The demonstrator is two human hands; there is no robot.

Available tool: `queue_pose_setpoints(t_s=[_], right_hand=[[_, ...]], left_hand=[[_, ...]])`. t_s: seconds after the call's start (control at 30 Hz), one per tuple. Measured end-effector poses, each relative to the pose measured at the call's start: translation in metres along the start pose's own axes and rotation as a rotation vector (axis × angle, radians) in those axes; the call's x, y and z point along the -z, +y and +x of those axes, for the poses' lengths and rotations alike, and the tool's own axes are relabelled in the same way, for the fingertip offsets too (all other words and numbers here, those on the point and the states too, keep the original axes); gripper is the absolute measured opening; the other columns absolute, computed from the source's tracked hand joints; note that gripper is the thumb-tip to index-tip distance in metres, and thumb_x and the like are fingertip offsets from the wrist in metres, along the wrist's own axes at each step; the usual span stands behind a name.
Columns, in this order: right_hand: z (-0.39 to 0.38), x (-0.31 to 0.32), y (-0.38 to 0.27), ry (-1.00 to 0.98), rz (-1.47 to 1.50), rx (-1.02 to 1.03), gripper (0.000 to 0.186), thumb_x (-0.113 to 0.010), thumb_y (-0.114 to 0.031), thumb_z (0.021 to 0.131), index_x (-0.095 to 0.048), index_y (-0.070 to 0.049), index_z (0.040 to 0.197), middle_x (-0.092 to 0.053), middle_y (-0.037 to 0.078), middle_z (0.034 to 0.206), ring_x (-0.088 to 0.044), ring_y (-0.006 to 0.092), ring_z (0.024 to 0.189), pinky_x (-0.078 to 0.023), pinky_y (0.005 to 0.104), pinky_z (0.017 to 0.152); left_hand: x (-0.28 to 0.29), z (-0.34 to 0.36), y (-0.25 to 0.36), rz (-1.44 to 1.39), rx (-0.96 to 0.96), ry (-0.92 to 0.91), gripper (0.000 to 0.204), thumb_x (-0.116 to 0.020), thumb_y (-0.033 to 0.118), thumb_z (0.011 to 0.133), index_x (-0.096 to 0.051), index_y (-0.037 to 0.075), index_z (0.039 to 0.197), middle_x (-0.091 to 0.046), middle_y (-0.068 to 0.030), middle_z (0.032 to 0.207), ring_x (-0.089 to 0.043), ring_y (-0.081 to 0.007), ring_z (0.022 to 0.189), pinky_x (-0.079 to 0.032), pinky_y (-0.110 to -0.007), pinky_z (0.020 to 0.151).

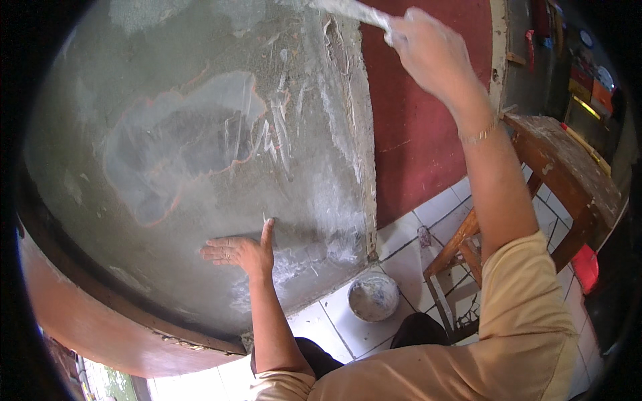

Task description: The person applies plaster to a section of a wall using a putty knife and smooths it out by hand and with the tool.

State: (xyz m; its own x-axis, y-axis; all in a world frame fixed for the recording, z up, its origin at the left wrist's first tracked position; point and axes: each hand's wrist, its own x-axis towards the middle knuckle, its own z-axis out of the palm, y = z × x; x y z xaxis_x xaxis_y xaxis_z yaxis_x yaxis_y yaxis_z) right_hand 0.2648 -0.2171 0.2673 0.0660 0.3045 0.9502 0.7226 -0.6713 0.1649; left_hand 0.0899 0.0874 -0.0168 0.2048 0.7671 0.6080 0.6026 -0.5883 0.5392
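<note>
My right hand (pixel 431 53) is raised at the top, its fingers wrapped round a long, narrow tool smeared white (pixel 354 11). Its far end reaches the upper edge of the grey wall (pixel 294 194), and its exact kind is unclear. Lower down, my left hand (pixel 237 254) lies flat against the wall, fingers stretched and thumb up, holding nothing. White smears and streaks run along the wall's right edge and around my left hand. A paler patch (pixel 194 134) with an orange outline shows on the wall. Below, on the floor, stands a round bucket (pixel 373 296) with whitish residue inside.
A dark red wall surface (pixel 428 127) adjoins the grey wall on the right. A worn wooden table (pixel 568 160) and a wooden stool-like frame (pixel 461 247) stand at right. A red plastic thing (pixel 586 269) is beside them. White tiles (pixel 334 321) cover the floor.
</note>
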Motion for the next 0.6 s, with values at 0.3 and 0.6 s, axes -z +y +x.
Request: queue_pose_setpoints(t_s=[0.3, 0.6], right_hand=[[-0.060, -0.006, -0.054, -0.345, -0.012, 0.068, 0.013, -0.051, -0.005, 0.081, -0.062, 0.002, 0.081, -0.057, 0.023, 0.079, -0.062, 0.0394, 0.074, -0.050, 0.0487, 0.066], [-0.043, -0.015, -0.025, -0.182, 0.499, -0.216, 0.029, -0.049, -0.009, 0.088, -0.057, 0.000, 0.114, -0.059, 0.026, 0.086, -0.057, 0.0435, 0.084, -0.047, 0.0492, 0.076]], left_hand=[[-0.004, -0.002, -0.006, -0.006, 0.012, -0.017, 0.146, -0.062, 0.078, 0.066, 0.023, -0.021, 0.130, 0.026, -0.0500, 0.132, 0.028, -0.0599, 0.127, 0.010, -0.069, 0.100], [0.000, -0.003, -0.002, -0.008, 0.006, -0.001, 0.146, -0.062, 0.079, 0.065, 0.021, -0.023, 0.130, 0.024, -0.0506, 0.133, 0.026, -0.0604, 0.127, 0.009, -0.070, 0.101]])
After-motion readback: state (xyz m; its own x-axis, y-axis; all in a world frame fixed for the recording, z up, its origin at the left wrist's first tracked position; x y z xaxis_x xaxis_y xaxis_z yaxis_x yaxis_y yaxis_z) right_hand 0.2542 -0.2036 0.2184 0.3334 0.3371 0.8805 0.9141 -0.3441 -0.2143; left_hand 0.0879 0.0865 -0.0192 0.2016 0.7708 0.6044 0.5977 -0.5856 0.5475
